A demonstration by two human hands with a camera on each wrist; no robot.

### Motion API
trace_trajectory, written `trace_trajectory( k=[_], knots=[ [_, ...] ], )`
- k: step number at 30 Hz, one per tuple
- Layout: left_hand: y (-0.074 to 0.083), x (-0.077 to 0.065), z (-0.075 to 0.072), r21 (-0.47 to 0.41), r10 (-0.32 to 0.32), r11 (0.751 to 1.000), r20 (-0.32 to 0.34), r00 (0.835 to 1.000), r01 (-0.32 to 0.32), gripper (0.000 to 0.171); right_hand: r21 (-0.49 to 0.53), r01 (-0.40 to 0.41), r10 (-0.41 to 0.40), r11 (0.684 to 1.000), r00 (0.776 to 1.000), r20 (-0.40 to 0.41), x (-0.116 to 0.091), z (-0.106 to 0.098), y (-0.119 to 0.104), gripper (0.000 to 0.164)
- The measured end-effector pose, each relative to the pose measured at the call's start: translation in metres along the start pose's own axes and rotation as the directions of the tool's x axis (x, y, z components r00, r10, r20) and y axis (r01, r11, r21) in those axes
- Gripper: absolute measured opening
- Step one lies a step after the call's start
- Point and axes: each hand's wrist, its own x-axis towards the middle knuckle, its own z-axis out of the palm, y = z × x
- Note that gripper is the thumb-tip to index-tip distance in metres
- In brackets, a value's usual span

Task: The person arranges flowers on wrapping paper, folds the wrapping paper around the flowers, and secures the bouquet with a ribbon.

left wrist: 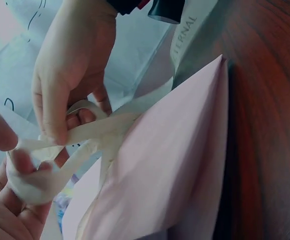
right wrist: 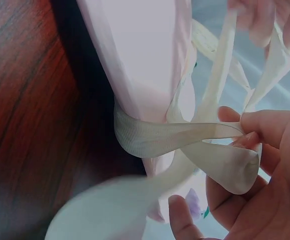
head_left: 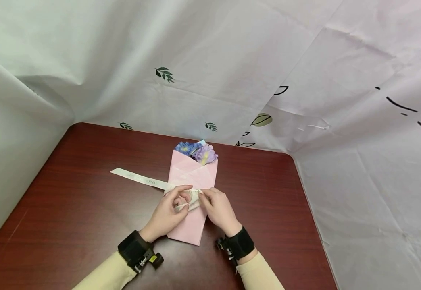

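Note:
A pink-wrapped bouquet (head_left: 186, 169) lies on the table, with blue and purple flowers (head_left: 205, 154) at its far end. A cream ribbon (head_left: 138, 177) with printed lettering passes around its middle, and one tail stretches left across the table. Over the wrap, my left hand (head_left: 167, 213) holds a loop of the ribbon between curled fingers and thumb. My right hand (head_left: 218, 206) pinches the ribbon just to the right. Crossing ribbon bands (right wrist: 220, 160) show close up in the right wrist view. Fingers partly hide where the bands meet.
The dark reddish wooden table (head_left: 87, 201) extends around the bouquet. White curtains (head_left: 123, 60) with leaf prints hang along the back and both sides. Each wrist wears a black band (head_left: 242, 242) with a small device.

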Motion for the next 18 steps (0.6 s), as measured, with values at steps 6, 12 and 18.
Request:
trace_trajectory(
  k=[6, 12, 18],
  knots=[
    [0.004, 0.004, -0.011, 0.203, 0.062, 0.977, -0.002, 0.998, -0.060, 0.061, -0.006, -0.006, 0.006, 1.000, 1.000, 0.000, 0.000, -0.001, 0.000, 0.022],
    [0.018, 0.007, -0.026, 0.475, 0.071, 0.875, 0.059, 0.996, -0.091, 0.055, 0.003, -0.034, 0.034, 0.999, 0.999, -0.003, -0.001, -0.003, 0.002, 0.023],
    [0.033, 0.007, -0.039, 0.672, -0.012, 0.740, 0.037, 0.999, -0.016, 0.033, 0.079, -0.059, 0.059, 0.995, 0.998, 0.006, -0.001, -0.009, 0.005, 0.025]
  ],
)
